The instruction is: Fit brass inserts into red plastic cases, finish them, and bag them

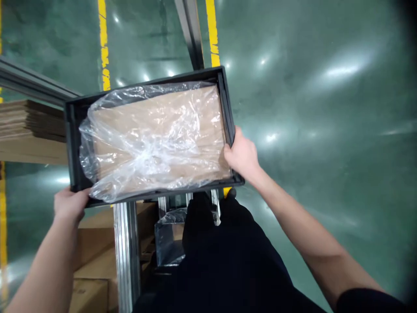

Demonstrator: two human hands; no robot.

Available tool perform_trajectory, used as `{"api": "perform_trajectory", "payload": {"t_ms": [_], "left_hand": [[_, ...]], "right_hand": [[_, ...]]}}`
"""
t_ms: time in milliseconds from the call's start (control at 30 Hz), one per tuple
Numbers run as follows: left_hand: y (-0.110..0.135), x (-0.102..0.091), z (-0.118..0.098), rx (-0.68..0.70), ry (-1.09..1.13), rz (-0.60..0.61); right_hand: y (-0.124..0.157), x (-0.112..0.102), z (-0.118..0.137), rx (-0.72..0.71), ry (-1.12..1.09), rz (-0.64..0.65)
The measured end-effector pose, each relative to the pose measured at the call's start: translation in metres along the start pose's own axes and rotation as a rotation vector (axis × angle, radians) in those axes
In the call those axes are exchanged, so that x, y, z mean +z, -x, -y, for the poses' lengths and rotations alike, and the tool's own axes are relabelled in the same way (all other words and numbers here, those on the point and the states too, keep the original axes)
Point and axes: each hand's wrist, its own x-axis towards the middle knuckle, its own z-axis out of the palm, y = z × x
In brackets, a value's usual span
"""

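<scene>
A black rectangular crate (72, 148) is held up in front of me, tilted slightly so its right end sits higher in view. Clear plastic wrap (146, 158), gathered into a bunch near the middle, covers a flat brown cardboard sheet (182, 108) inside it. My left hand (71, 203) grips the crate's near left corner, thumb over the rim. At the right end wall my right hand (243, 154) is closed around the rim, its thumb on the inner side. What lies under the cardboard is hidden.
Metal profile rails (125, 256) run below the crate and past its far side. Flattened cardboard (32, 121) is stacked at left, with cardboard boxes (94, 256) beneath. A plastic-lined bin (169, 239) stands by my legs. Yellow lines (211, 30) mark the green floor (319, 108).
</scene>
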Motion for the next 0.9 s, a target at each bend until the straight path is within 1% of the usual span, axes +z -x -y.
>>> {"api": "perform_trajectory", "payload": {"t_ms": [100,167,233,333,433,533,600,667,800,900], "left_hand": [[0.015,0.008,0.001,-0.056,0.112,-0.038],[0.022,0.008,-0.004,-0.052,0.147,-0.036],[0.022,0.005,-0.010,-0.036,0.147,-0.029],[0.009,-0.006,-0.020,-0.014,0.100,-0.023],[-0.016,-0.015,-0.031,0.007,0.034,-0.045],[-0.041,-0.019,-0.038,0.031,-0.009,-0.088],[-0.050,-0.018,-0.037,0.047,-0.001,-0.113],[-0.051,-0.014,-0.032,0.055,0.035,-0.120],[-0.043,-0.003,-0.018,0.043,0.135,-0.112],[-0.038,0.002,-0.013,0.026,0.163,-0.123]], "right_hand": [[-0.033,-0.014,0.000,-0.084,0.037,-0.037],[-0.041,-0.017,-0.002,-0.087,0.048,-0.034],[-0.038,-0.015,-0.003,-0.069,0.038,-0.023],[-0.028,-0.007,-0.001,-0.050,0.007,-0.022],[-0.018,0.005,0.008,-0.038,-0.028,-0.040],[-0.010,0.015,0.017,-0.003,-0.066,-0.070],[-0.008,0.019,0.020,0.017,-0.079,-0.081],[-0.010,0.018,0.020,0.014,-0.072,-0.081],[-0.022,0.009,0.017,-0.019,-0.030,-0.083],[-0.025,0.006,0.015,-0.025,-0.011,-0.090]]}}
